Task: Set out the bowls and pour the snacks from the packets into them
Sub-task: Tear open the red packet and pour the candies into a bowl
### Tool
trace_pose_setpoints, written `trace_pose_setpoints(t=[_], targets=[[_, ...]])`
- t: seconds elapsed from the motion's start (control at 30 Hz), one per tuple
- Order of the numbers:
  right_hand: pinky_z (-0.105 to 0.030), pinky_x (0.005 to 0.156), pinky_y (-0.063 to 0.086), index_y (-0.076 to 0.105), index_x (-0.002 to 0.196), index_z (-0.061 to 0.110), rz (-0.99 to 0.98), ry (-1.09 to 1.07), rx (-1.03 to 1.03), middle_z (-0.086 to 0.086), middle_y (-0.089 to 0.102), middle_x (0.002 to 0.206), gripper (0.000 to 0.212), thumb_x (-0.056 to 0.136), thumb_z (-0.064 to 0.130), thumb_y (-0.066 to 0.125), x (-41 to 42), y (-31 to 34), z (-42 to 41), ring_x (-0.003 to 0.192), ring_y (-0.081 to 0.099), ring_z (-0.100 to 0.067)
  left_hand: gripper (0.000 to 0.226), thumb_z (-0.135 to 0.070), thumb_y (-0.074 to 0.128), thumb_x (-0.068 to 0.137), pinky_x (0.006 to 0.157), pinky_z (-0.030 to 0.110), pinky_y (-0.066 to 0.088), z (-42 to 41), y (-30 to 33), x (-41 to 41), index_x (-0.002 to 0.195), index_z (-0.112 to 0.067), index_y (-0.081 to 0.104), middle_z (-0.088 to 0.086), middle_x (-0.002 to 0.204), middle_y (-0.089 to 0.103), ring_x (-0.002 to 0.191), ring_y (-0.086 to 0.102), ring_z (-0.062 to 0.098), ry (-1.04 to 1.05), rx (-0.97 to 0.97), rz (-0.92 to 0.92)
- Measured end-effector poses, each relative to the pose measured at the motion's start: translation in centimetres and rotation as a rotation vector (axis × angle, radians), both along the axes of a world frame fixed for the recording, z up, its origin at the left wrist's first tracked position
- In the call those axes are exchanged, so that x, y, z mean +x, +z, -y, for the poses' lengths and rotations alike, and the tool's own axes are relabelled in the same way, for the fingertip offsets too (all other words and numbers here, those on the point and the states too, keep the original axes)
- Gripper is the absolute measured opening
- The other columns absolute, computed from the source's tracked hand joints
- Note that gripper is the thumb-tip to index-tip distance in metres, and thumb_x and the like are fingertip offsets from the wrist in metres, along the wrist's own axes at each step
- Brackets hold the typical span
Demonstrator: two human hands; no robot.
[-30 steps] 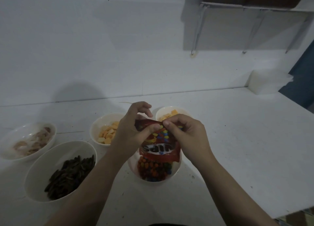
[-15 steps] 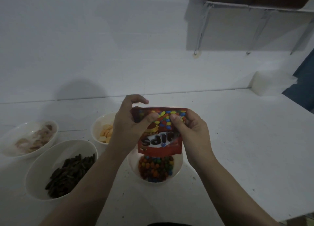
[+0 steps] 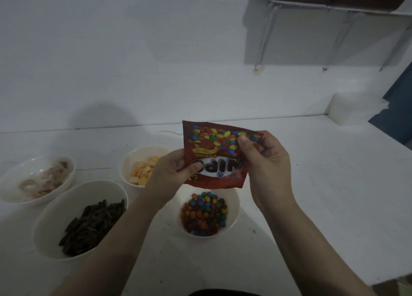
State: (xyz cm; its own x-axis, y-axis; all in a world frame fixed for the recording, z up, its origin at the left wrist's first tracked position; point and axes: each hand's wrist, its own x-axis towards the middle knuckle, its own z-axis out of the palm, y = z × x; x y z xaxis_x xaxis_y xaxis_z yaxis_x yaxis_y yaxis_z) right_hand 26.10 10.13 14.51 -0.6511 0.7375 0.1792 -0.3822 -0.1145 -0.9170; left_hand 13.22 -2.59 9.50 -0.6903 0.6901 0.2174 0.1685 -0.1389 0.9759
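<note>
Two hands are holding one red packet upside down above the candy bowl: the left hand is pinching its lower left edge, the right hand its upper right corner. Four white bowls are sitting on the table. From the candy bowl, the seed bowl is lying left, the cracker bowl behind-left, and the pale-snack bowl far left.

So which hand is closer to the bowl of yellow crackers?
Left. The left hand overlaps the cracker bowl's right rim; the right hand is across the packet.
</note>
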Motion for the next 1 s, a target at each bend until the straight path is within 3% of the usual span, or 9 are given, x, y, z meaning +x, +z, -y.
trace_pose_setpoints(t=[0.1, 0.23, 0.3, 0.37, 0.5, 0.57, 0.67, 0.83, 1.0], targets=[[-0.031, 0.063, 0.060, 0.065, 0.091, 0.006, -0.001, -0.022, -0.037, -0.007, 0.075, 0.085, 0.005, 0.092, 0.011, 0.064, 0.2, 0.0, 0.1, 0.079, 0.074, -0.020, 0.022, -0.010, 0.070, 0.084, 0.073, 0.027, 0.057, 0.3, -1.1, -0.8, 0.106, -0.013, 0.069, 0.000, 0.096, 0.077, 0.091, 0.073, 0.018, -0.032, -0.114, -0.025], [-0.027, 0.066, 0.059, 0.065, 0.093, 0.009, -0.068, -0.068, -0.061, 0.001, 0.076, 0.085, 0.004, 0.092, 0.011, 0.063, 0.6, 1.1, -1.0, 0.082, 0.074, -0.013, 0.005, -0.010, 0.070, 0.086, 0.066, 0.028, 0.055, 1.2, -2.3, -1.5, 0.086, -0.014, 0.067, -0.004, 0.075, 0.073, 0.066, 0.070, 0.013, 0.071, -0.309, -0.267], [-0.028, 0.069, 0.059, 0.065, 0.094, 0.009, -0.071, -0.068, -0.053, 0.002, 0.076, 0.087, 0.005, 0.092, 0.013, 0.063, 0.7, 1.2, -1.0, 0.085, 0.074, -0.013, 0.016, -0.006, 0.069, 0.084, 0.065, 0.023, 0.052, 1.4, -2.3, -1.6, 0.082, -0.021, 0.064, -0.015, 0.070, 0.069, 0.069, 0.067, 0.006, 0.085, -0.382, -0.447], [-0.029, 0.069, 0.060, 0.065, 0.094, 0.010, -0.059, -0.067, -0.036, 0.002, 0.077, 0.087, 0.005, 0.092, 0.014, 0.063, 0.5, 1.0, -0.7, 0.086, 0.074, -0.014, 0.031, -0.001, 0.066, 0.085, 0.070, 0.018, 0.052, 1.4, -1.5, -1.4, 0.093, -0.031, 0.060, -0.020, 0.080, 0.069, 0.083, 0.066, 0.001, 0.052, -0.346, -0.487], [-0.032, 0.071, 0.061, 0.063, 0.093, 0.010, -0.051, -0.099, -0.036, 0.001, 0.076, 0.087, 0.004, 0.093, 0.014, 0.063, 0.4, 0.7, -0.7, 0.086, 0.074, -0.015, 0.059, 0.007, 0.057, 0.084, 0.083, 0.012, 0.050, 1.8, 1.0, -1.7, 0.109, -0.046, 0.052, -0.023, 0.102, 0.067, 0.102, 0.060, -0.008, -0.044, -0.306, -0.398], [-0.030, 0.068, 0.060, 0.063, 0.092, 0.010, -0.044, -0.102, -0.027, 0.000, 0.076, 0.087, 0.004, 0.092, 0.014, 0.064, 0.5, 0.5, -0.6, 0.086, 0.074, -0.016, 0.053, -0.009, 0.061, 0.077, 0.086, 0.023, 0.053, 2.4, 1.8, -2.0, 0.117, -0.043, 0.052, -0.022, 0.112, 0.064, 0.108, 0.059, -0.001, -0.159, -0.288, -0.272], [-0.027, 0.066, 0.059, 0.064, 0.091, 0.008, -0.014, -0.080, 0.006, -0.001, 0.076, 0.085, 0.005, 0.092, 0.013, 0.065, 0.5, 0.0, 0.1, 0.083, 0.074, -0.017, 0.047, -0.025, 0.071, 0.076, 0.078, 0.020, 0.054, 2.7, 2.8, -1.0, 0.121, -0.027, 0.055, -0.011, 0.114, 0.068, 0.106, 0.065, 0.007, -0.216, -0.121, -0.055], [-0.024, 0.065, 0.059, 0.066, 0.096, 0.006, 0.046, -0.064, 0.079, -0.001, 0.077, 0.086, 0.008, 0.093, 0.014, 0.064, -0.1, -0.9, 1.9, 0.082, 0.075, -0.017, 0.010, -0.018, 0.061, 0.089, 0.066, 0.021, 0.056, 1.3, 3.4, 0.4, 0.099, -0.021, 0.063, -0.009, 0.091, 0.076, 0.085, 0.073, 0.010, -0.021, -0.028, 0.048], [-0.031, 0.076, 0.061, 0.071, 0.101, 0.017, 0.312, 0.039, 0.096, 0.002, 0.078, 0.095, 0.015, 0.090, 0.027, 0.068, -0.2, -2.8, 2.1, 0.087, 0.076, -0.015, 0.017, -0.024, 0.062, 0.091, 0.078, 0.039, 0.059, 1.0, 2.8, 0.0, 0.107, -0.018, 0.064, 0.000, 0.099, 0.075, 0.090, 0.073, 0.019, 0.004, -0.042, 0.103]])
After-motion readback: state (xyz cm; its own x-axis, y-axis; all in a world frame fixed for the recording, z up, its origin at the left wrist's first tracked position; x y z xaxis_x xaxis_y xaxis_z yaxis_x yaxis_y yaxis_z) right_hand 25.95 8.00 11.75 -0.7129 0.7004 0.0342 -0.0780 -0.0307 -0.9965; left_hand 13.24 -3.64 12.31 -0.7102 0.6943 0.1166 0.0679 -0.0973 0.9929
